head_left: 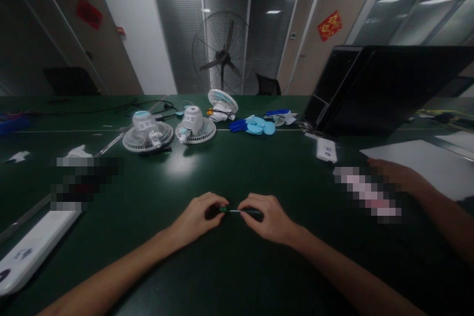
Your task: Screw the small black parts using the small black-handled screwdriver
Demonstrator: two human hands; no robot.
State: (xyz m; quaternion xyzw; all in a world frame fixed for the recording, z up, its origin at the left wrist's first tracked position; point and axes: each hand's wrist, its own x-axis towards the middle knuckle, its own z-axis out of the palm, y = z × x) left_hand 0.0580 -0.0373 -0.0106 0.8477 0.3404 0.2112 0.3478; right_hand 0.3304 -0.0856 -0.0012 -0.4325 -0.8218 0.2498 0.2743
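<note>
A screwdriver (255,214) with a slim metal shaft and rounded dark handle lies level between the hands, above the smooth green table (222,276). The right hand (270,216), fingers curled, grasps its handle; the left hand (200,216) pinches a small green part (223,209) at its tip. Beyond sit white plastic fans (191,119) with slotted round grilles. Gold characters on red paper (330,25) are too blurred to read

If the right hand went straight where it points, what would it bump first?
Probably the green piece in the left hand: the tool in the right hand points at it and may be touching it.
</note>
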